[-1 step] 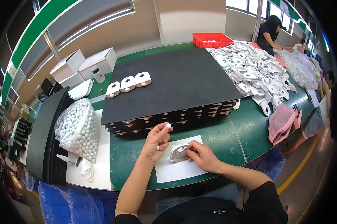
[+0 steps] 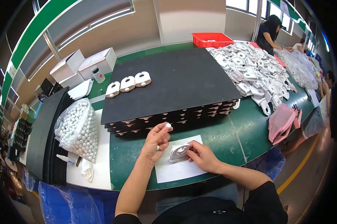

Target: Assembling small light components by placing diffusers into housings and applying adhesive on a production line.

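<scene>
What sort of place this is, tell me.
Probably a factory assembly workshop: a heap of white parts, a clear bag of white balls and stacked black boards on a green bench.

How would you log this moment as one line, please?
left hand: pinching small white ball; right hand: holding white holed part; black board: three similar parts; part pile: right of board

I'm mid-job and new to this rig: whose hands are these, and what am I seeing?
No robot: these are a person's bare hands, filmed by the left of two fisheye cameras on the head, so straight edges curve. The left hand pinches a small white ball; the right hand holds a white part with a round opening over a white sheet. At left is a bag of white balls, at right a heap of white parts on the green table; ahead, three similar parts rest on a black board.
</scene>
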{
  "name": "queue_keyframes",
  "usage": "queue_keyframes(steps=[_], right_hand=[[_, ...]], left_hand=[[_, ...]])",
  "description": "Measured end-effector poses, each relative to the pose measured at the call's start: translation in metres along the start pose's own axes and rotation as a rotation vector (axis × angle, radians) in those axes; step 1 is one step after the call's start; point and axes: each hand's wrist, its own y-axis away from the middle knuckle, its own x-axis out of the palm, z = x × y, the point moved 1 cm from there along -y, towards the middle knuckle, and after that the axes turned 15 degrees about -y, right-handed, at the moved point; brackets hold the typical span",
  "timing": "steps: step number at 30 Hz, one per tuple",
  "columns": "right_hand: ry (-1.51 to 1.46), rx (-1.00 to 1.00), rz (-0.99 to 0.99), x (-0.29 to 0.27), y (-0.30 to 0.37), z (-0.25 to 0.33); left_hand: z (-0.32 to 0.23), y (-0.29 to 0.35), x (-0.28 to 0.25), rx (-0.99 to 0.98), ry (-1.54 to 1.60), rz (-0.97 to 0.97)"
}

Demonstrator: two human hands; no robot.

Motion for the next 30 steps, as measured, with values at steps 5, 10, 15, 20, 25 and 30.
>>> queue_keyframes(steps=[5, 10, 15, 20, 25, 30], right_hand=[[-0.067, -0.010, -0.060, 0.001, 0.001, 0.002], [0.000, 0.013, -0.061, 0.003, 0.003, 0.012], [0.312, -0.286, -0.023, 0.010, 0.002, 0.010], [-0.305, 0.037, 0.064, -0.002, -0.002, -0.001], [-0.818, 0.185, 0.106, -0.020, -0.003, -0.002], [-0.995, 0.233, 0.121, -0.026, -0.004, 0.012]], left_hand=[[0.000, 0.000, 0.001, -0.004, -0.004, -0.007], [0.000, 0.001, 0.000, -0.003, -0.007, 0.005], [0.000, -0.001, 0.001, -0.003, -0.006, 0.023], [0.001, 0.001, 0.003, 0.029, -0.040, 0.041], [0.000, 0.005, 0.007, 0.001, -0.103, 0.077], [0.001, 0.007, 0.008, -0.019, -0.169, 0.123]])
